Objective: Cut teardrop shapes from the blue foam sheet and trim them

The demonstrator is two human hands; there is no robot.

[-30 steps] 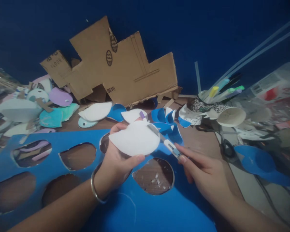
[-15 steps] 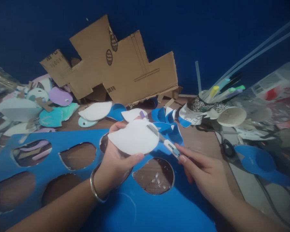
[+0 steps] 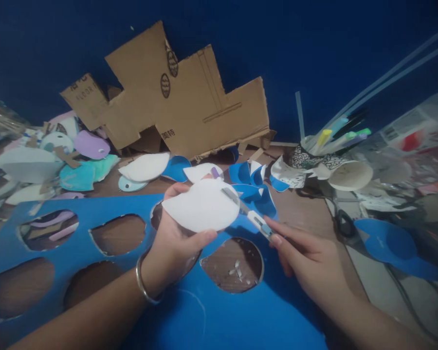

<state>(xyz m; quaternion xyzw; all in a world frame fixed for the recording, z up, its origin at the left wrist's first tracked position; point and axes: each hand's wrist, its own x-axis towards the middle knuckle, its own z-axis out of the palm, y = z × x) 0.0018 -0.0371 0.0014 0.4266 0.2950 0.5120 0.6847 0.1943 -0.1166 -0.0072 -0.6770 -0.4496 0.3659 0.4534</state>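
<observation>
My left hand (image 3: pixel 178 233) grips a white leaf-shaped foam cutout (image 3: pixel 200 206), thumb along its lower edge and fingers behind it. The cutout's pointed end faces left. In my right hand (image 3: pixel 302 250) is a utility knife (image 3: pixel 259 222), pinched by its white and blue handle. Its blade is extended and lies over the cutout's upper right edge; whether it presses into the foam I cannot tell. Beneath both hands spreads a blue sheet (image 3: pixel 175 311) with several leaf-shaped holes. White shavings (image 3: pixel 237 270) lie inside the hole below the cutout.
Brown cardboard (image 3: pixel 190 102) leans against the dark blue wall. Several white, blue, teal and purple cutouts (image 3: pixel 92 145) lie behind the sheet. At the right stand a patterned pen holder (image 3: pixel 301 158) with markers, a paper cup (image 3: pixel 350 175) on its side, black scissors (image 3: pixel 345 223) and a blue cutout (image 3: pixel 390 240).
Almost nothing differs. The white cutout and my left hand have shifted very slightly up and left; the knife stays at its upper right edge.
</observation>
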